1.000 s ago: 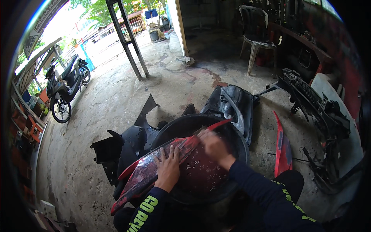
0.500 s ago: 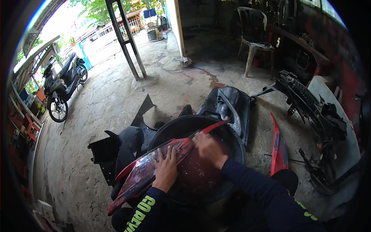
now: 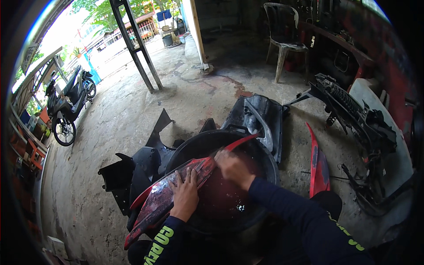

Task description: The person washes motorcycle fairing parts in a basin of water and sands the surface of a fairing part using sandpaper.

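Note:
A long red motorcycle fairing panel (image 3: pixel 160 194), scuffed with dark patches, lies slanting across a round black tub (image 3: pixel 274 170). Its narrow tip reaches over the tub's far side. My left hand (image 3: pixel 184 195) lies on the panel's middle, fingers stretched and spread. Near the narrow end, my right hand (image 3: pixel 235 168) is closed against the panel's upper surface, slightly blurred. Whatever it may hold is hidden under the fingers. Reddish water (image 3: pixel 227 196) with a few pale specks of foam or glare fills the tub below the hands.
Black plastic body parts (image 3: pixel 143 163) lie left of the tub, and a grey-black panel (image 3: pixel 251 115) lies behind it. Another red panel (image 3: pixel 316 165) is on the concrete at right, beside a stripped motorcycle frame (image 3: pixel 353 117). A scooter (image 3: pixel 70 104), metal post (image 3: pixel 137 48) and plastic chair (image 3: pixel 286 42) stand farther off.
My right hand has shifted slightly left and down along the panel. The left hand stays on the panel. A bright patch now shows on the water, and the whole view has tilted slightly.

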Action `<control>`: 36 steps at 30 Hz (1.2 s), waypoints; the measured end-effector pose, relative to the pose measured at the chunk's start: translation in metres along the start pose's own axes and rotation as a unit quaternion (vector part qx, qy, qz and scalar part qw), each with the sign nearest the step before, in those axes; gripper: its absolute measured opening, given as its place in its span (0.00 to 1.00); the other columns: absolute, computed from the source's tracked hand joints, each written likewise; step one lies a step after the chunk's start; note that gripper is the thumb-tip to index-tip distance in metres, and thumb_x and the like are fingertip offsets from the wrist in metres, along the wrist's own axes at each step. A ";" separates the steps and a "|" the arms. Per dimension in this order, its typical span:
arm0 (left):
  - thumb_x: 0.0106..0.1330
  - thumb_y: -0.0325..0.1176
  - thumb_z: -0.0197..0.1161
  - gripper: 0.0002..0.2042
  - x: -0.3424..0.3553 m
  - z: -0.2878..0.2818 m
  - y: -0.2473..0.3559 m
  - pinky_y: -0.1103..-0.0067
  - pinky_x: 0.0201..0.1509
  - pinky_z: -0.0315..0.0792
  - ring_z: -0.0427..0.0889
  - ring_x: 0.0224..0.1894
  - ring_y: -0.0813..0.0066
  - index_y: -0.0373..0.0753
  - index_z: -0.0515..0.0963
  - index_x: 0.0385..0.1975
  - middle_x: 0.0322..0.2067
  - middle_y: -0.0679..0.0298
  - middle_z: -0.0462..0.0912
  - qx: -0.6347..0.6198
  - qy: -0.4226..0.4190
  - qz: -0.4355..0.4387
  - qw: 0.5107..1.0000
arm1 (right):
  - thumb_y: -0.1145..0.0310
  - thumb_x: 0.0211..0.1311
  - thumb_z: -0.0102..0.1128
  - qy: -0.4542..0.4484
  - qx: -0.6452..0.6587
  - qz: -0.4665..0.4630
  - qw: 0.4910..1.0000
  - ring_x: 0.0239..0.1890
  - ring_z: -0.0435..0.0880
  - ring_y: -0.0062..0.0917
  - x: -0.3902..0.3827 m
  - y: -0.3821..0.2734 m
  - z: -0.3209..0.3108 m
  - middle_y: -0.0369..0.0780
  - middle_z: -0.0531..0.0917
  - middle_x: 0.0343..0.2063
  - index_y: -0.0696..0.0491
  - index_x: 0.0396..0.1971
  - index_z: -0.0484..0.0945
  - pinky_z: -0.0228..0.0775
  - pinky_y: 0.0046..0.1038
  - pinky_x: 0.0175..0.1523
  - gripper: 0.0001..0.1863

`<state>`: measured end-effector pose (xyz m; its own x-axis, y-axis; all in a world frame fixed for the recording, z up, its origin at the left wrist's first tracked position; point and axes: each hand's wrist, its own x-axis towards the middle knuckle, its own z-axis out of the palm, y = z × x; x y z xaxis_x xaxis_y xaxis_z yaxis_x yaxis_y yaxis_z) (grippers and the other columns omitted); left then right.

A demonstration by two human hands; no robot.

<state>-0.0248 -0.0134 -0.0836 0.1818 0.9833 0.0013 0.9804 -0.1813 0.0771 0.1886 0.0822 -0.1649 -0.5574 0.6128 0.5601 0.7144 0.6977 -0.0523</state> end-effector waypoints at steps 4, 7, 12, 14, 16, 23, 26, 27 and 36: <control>0.56 0.21 0.59 0.38 0.001 0.003 -0.006 0.31 0.68 0.49 0.55 0.72 0.30 0.35 0.58 0.72 0.73 0.50 0.59 -0.022 0.020 0.001 1.000 | 0.71 0.65 0.48 -0.020 0.047 0.142 0.989 0.62 0.78 0.42 0.011 -0.003 0.001 0.55 0.81 0.55 0.66 0.53 0.78 0.62 0.40 0.72 0.21; 0.57 0.22 0.59 0.38 0.003 0.003 0.000 0.31 0.68 0.49 0.55 0.73 0.30 0.35 0.58 0.72 0.73 0.49 0.59 -0.022 -0.007 -0.002 1.000 | 0.69 0.66 0.47 0.012 0.044 -0.025 0.999 0.63 0.77 0.45 -0.006 -0.016 0.011 0.54 0.81 0.56 0.65 0.54 0.77 0.61 0.41 0.72 0.22; 0.61 0.25 0.58 0.34 0.001 -0.001 0.000 0.34 0.69 0.49 0.55 0.73 0.32 0.35 0.60 0.71 0.73 0.52 0.60 -0.010 -0.007 -0.015 1.000 | 0.69 0.64 0.48 0.008 0.076 0.145 0.986 0.62 0.77 0.47 0.014 0.004 0.003 0.58 0.80 0.55 0.66 0.53 0.78 0.62 0.41 0.71 0.22; 0.60 0.25 0.58 0.35 0.000 -0.001 0.002 0.34 0.69 0.49 0.55 0.73 0.32 0.35 0.59 0.71 0.73 0.52 0.59 -0.003 -0.009 -0.011 1.000 | 0.71 0.61 0.49 0.025 0.124 0.019 0.992 0.60 0.78 0.48 -0.001 -0.022 0.000 0.57 0.82 0.53 0.65 0.51 0.79 0.64 0.41 0.70 0.21; 0.60 0.25 0.59 0.35 -0.003 -0.001 0.002 0.34 0.69 0.49 0.55 0.73 0.32 0.35 0.59 0.71 0.73 0.52 0.59 0.005 -0.010 -0.011 1.000 | 0.71 0.60 0.49 -0.052 0.104 0.107 0.987 0.60 0.79 0.46 0.007 0.009 -0.015 0.57 0.82 0.52 0.65 0.51 0.80 0.64 0.41 0.70 0.22; 0.59 0.25 0.60 0.36 0.001 -0.005 0.006 0.34 0.69 0.49 0.54 0.74 0.33 0.36 0.59 0.71 0.74 0.52 0.58 -0.007 -0.022 -0.013 1.000 | 0.67 0.60 0.50 0.032 0.102 0.085 0.991 0.59 0.79 0.46 0.006 -0.003 -0.010 0.57 0.82 0.52 0.65 0.49 0.80 0.64 0.41 0.70 0.22; 0.59 0.25 0.60 0.36 -0.001 -0.004 0.003 0.33 0.69 0.49 0.54 0.74 0.33 0.36 0.59 0.72 0.74 0.53 0.58 -0.005 -0.018 -0.018 1.000 | 0.66 0.62 0.49 0.078 0.111 0.222 0.966 0.61 0.79 0.44 0.016 0.006 -0.011 0.57 0.81 0.53 0.64 0.51 0.80 0.63 0.42 0.71 0.22; 0.60 0.25 0.59 0.36 -0.001 -0.003 0.001 0.33 0.69 0.49 0.54 0.74 0.33 0.37 0.59 0.72 0.74 0.53 0.58 -0.004 -0.020 -0.023 1.000 | 0.68 0.63 0.49 0.022 0.086 0.115 0.989 0.63 0.76 0.44 0.011 -0.012 -0.009 0.57 0.80 0.55 0.66 0.52 0.79 0.61 0.41 0.72 0.23; 0.63 0.25 0.55 0.33 -0.003 0.000 0.002 0.33 0.69 0.48 0.54 0.74 0.33 0.37 0.60 0.72 0.74 0.53 0.58 0.002 -0.013 -0.022 1.000 | 0.68 0.65 0.49 -0.020 0.149 -0.009 0.989 0.67 0.73 0.43 -0.008 -0.023 -0.005 0.54 0.77 0.60 0.66 0.57 0.76 0.60 0.44 0.72 0.24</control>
<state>-0.0235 -0.0170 -0.0831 0.1402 0.9897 -0.0279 0.9878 -0.1379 0.0722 0.1785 0.0594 -0.1642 -0.5895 0.6086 0.5312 0.5509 0.7838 -0.2866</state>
